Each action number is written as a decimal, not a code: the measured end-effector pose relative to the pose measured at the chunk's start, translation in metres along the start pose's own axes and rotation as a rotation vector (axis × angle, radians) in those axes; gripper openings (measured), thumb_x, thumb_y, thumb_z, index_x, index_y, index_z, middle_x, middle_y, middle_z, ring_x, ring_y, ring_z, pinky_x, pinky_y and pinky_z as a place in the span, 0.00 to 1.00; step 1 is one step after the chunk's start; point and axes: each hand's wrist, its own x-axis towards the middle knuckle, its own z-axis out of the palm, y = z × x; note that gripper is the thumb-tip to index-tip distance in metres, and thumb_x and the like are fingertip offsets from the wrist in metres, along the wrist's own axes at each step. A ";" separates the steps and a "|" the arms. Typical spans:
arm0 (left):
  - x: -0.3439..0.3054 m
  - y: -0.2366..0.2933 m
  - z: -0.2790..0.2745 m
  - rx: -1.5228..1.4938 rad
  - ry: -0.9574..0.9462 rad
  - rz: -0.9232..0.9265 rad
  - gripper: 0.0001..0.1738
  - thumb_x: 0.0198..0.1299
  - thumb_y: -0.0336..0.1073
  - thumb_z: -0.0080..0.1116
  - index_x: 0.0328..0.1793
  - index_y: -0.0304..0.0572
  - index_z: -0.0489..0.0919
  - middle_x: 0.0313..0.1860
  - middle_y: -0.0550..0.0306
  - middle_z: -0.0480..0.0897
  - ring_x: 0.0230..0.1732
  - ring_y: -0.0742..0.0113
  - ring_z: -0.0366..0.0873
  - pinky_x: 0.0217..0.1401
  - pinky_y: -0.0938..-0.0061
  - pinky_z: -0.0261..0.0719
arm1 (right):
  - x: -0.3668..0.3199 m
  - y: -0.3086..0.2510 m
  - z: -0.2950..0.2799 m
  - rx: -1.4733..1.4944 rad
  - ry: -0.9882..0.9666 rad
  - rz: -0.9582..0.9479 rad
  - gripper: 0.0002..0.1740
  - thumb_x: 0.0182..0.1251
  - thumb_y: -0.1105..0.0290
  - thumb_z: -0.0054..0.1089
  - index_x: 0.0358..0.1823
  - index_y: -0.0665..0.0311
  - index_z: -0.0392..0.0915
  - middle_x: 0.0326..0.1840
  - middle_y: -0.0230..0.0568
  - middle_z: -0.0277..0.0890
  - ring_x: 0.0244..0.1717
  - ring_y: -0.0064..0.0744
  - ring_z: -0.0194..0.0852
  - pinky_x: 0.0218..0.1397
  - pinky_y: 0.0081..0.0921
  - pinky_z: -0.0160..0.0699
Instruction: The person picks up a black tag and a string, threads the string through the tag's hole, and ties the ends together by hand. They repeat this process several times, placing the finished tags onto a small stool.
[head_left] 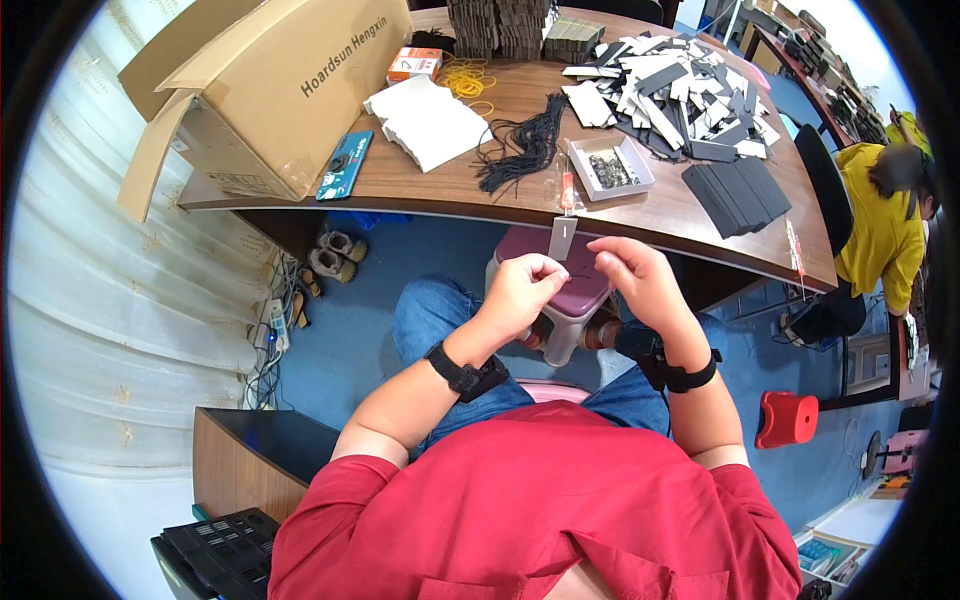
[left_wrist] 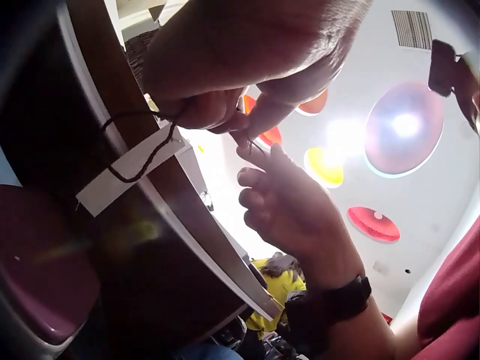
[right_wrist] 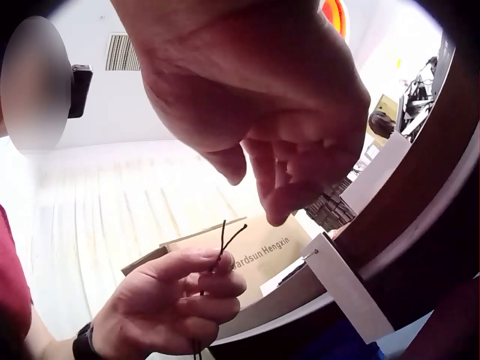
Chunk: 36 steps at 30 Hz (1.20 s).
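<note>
My left hand [head_left: 525, 295] pinches a thin black cord [right_wrist: 223, 244] between thumb and forefinger, and its two ends stick up above the fingertips in the right wrist view. A loop of cord [left_wrist: 135, 178] hangs from that hand across a pale tag [left_wrist: 124, 176]. Whether the cord passes through the tag, I cannot tell. My right hand [head_left: 645, 283] is raised just right of the left, fingers loosely bent, thumb apart from the forefinger, with nothing seen between them. Beyond both hands, the narrow tag [head_left: 562, 238] overhangs the table's front edge.
On the table [head_left: 530, 205] are a cardboard box [head_left: 290, 100], a bundle of black cords [head_left: 525, 142], a small white tray [head_left: 640, 180], a heap of tags [head_left: 685, 90] and stacked dark cards [head_left: 735, 197]. A stool [head_left: 580, 295] stands below my hands. A person in yellow [head_left: 880, 220] is at right.
</note>
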 end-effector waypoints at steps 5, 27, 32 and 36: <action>-0.001 0.006 0.002 0.061 0.002 -0.002 0.06 0.61 0.31 0.59 0.39 0.34 0.81 0.32 0.62 0.81 0.35 0.79 0.74 0.40 0.82 0.73 | -0.006 -0.026 0.000 -0.117 -0.078 -0.013 0.16 0.53 0.73 0.67 0.45 0.67 0.80 0.32 0.43 0.80 0.31 0.29 0.77 0.35 0.24 0.74; 0.019 0.013 -0.007 0.020 -0.055 -0.110 0.08 0.60 0.34 0.59 0.38 0.35 0.80 0.21 0.67 0.72 0.21 0.82 0.65 0.22 0.84 0.64 | -0.013 0.007 0.022 -0.155 0.257 -0.008 0.03 0.58 0.74 0.63 0.32 0.65 0.79 0.27 0.38 0.78 0.26 0.26 0.76 0.31 0.22 0.74; 0.025 0.016 0.000 -0.643 -0.122 -0.407 0.07 0.61 0.33 0.58 0.40 0.35 0.80 0.23 0.68 0.72 0.17 0.85 0.59 0.17 0.86 0.55 | -0.022 0.003 0.040 -0.472 0.359 -0.291 0.06 0.50 0.76 0.66 0.29 0.62 0.78 0.26 0.40 0.76 0.27 0.41 0.77 0.29 0.28 0.76; 0.019 0.003 0.011 0.160 -0.063 0.089 0.07 0.60 0.29 0.58 0.43 0.34 0.80 0.34 0.61 0.81 0.32 0.80 0.74 0.36 0.83 0.73 | -0.017 -0.005 0.033 -0.494 0.344 -0.407 0.06 0.48 0.77 0.65 0.28 0.62 0.78 0.26 0.38 0.76 0.26 0.39 0.78 0.29 0.29 0.76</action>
